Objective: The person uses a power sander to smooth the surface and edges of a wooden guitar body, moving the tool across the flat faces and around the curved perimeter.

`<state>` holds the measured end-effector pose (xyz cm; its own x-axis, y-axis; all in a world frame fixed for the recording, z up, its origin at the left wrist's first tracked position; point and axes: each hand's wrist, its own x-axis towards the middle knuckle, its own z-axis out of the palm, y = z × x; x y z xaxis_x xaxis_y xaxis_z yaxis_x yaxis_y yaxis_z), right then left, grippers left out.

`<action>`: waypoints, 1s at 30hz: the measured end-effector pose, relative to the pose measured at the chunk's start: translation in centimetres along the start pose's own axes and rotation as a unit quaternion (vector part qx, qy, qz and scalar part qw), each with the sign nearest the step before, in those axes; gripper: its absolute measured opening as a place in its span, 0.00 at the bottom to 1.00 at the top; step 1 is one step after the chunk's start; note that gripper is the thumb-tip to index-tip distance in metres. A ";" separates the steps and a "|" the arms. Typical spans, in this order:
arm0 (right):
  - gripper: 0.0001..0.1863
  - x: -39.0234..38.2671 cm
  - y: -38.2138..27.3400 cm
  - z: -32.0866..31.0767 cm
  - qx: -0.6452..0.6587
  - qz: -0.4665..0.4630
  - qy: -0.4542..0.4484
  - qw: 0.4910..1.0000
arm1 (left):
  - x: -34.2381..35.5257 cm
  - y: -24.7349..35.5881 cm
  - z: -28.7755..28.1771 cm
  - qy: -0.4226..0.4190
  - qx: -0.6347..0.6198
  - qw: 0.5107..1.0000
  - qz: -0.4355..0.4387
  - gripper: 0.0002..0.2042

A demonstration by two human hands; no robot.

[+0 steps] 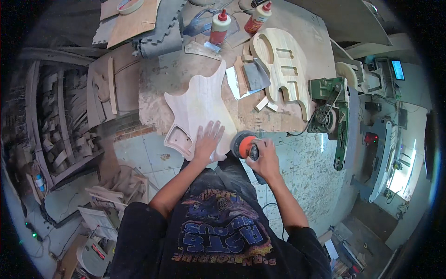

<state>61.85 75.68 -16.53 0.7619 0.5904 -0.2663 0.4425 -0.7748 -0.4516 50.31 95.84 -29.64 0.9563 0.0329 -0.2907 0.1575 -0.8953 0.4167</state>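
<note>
An unpainted wooden guitar body (202, 100) lies at the table's near edge, overhanging it slightly. My left hand (208, 139) rests flat on its lower part, fingers spread, beside a routed control cavity (179, 138). Wrapped round an orange and black orbital sander (243, 145) is my right hand (265, 159). The sander's round pad is tilted against the body's lower right edge; whether it spins cannot be seen. Right of this body lie a white sheet of paper (232, 83), a grey piece of sandpaper (256, 76) and small wood blocks (267, 104).
A second guitar body (278, 60) with routed pockets lies at the right. Two glue bottles (220, 27) with red caps stand at the back. A green belt sander (341, 121) is at the table's right corner. Wood scraps (60, 135) fill a rack on the left.
</note>
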 end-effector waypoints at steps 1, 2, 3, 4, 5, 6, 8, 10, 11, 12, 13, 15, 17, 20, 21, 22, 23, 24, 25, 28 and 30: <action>0.32 -0.1 -0.5 0.3 0.006 0.009 -0.019 1.000 | 0.2 -0.5 -0.1 0.000 -0.010 1.000 0.005 0.59; 0.32 -0.1 -1.1 0.7 0.001 0.007 -0.028 1.000 | 0.3 -1.4 0.0 0.030 -0.018 0.999 -0.019 0.56; 0.33 0.0 -1.6 1.0 -0.004 0.007 -0.035 0.999 | 0.5 -2.8 0.0 0.060 -0.024 0.997 -0.041 0.54; 0.33 0.0 -2.2 1.3 -0.008 0.006 -0.042 0.999 | 0.9 -4.5 -0.1 0.090 -0.031 0.993 -0.064 0.52; 0.33 -0.1 -2.7 1.7 -0.014 -0.001 -0.048 0.999 | 1.2 -7.1 0.2 0.142 -0.035 0.984 -0.098 0.48; 0.33 -0.2 -3.2 2.3 -0.020 -0.012 -0.054 0.998 | 1.4 -9.8 0.3 0.195 -0.039 0.971 -0.136 0.44; 0.33 -0.1 -3.9 3.2 -0.033 -0.025 -0.057 0.998 | 2.1 -12.9 -1.7 0.201 0.003 0.962 -0.186 0.40; 0.33 0.2 -5.2 4.0 -0.047 -0.045 -0.053 0.996 | 2.9 -14.8 -3.0 0.205 -0.006 0.953 -0.222 0.36; 0.33 0.7 -6.0 4.1 -0.049 -0.037 -0.065 0.996 | 3.4 -15.4 -3.2 0.206 -0.038 0.950 -0.232 0.34; 0.33 1.9 -7.2 3.8 -0.050 -0.031 -0.077 0.995 | 3.6 -16.1 -3.0 0.207 -0.070 0.945 -0.242 0.33; 0.33 3.2 -8.2 3.9 -0.051 -0.026 -0.089 0.994 | 3.7 -16.5 -2.7 0.230 -0.083 0.940 -0.238 0.31; 0.33 5.7 -9.3 4.9 -0.024 -0.060 -0.048 0.997 | 4.2 -17.3 -1.1 0.278 -0.109 0.927 -0.228 0.27; 0.33 8.2 -10.3 5.5 -0.025 -0.077 -0.026 0.996 | 4.3 -17.3 -0.7 0.295 -0.103 0.925 -0.218 0.24; 0.34 12.1 -12.7 5.3 -0.054 -0.081 -0.017 0.995 | 4.2 -17.0 -1.0 0.317 -0.111 0.920 -0.203 0.22; 0.34 13.3 -13.4 5.2 -0.056 -0.077 -0.010 0.995 | 4.1 -16.9 -1.2 0.324 -0.117 0.918 -0.197 0.21; 0.34 14.2 -13.7 5.1 -0.058 -0.072 -0.002 0.996 | 4.2 -16.7 -1.4 0.322 -0.121 0.918 -0.197 0.21; 0.35 14.8 -13.7 5.3 -0.060 -0.081 0.011 0.995 | 4.1 -16.7 -1.5 0.322 -0.125 0.917 -0.199 0.21; 0.36 14.6 -13.6 5.5 -0.059 -0.083 0.005 0.995 | 4.1 -16.7 -1.5 0.321 -0.129 0.916 -0.201 0.21; 0.36 14.0 -13.5 5.7 -0.059 -0.085 -0.001 0.995 | 3.9 -16.7 -1.6 0.327 -0.136 0.915 -0.194 0.21; 0.37 11.4 -13.1 6.4 -0.066 -0.112 -0.018 0.991 | 3.6 -16.9 -1.4 0.348 -0.151 0.907 -0.184 0.22; 0.38 11.1 -13.1 6.6 -0.062 -0.123 -0.019 0.990 | 3.5 -17.0 -1.3 0.350 -0.150 0.907 -0.181 0.23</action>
<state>61.35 93.86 -19.22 0.6065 0.7711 -0.1937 0.6690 -0.6266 -0.3998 51.27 111.69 -36.63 0.7345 0.6681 0.1192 0.4511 -0.6119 0.6497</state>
